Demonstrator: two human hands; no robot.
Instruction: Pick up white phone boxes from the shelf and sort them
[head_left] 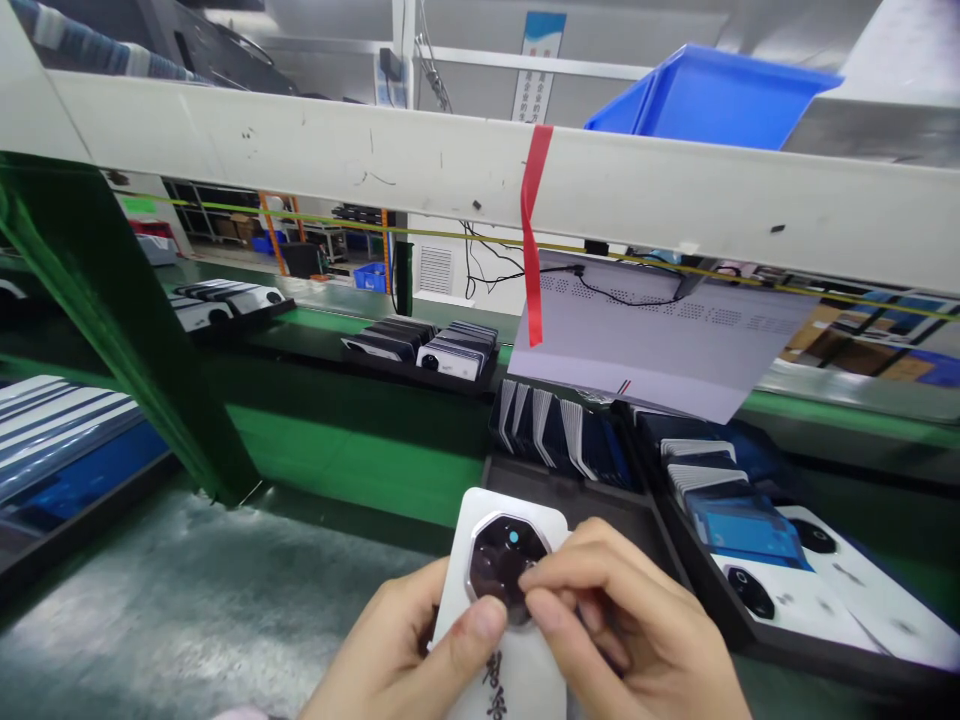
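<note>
Gripping the white plastic phone back cover [517, 640] low at centre, my left hand [397, 655] clamps its edge while my right hand [637, 630] pinches at the dark octagonal camera ring [504, 560]; I would keep thumbs off the glass. Beyond lies the black tray [600, 490] of covers.

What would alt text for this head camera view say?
Two hands hold a white phone cover: left hand grips it, right hand fingers pinch at its dark camera ring. Black trays of similar covers sit behind, under a white beam with red tape.
</note>
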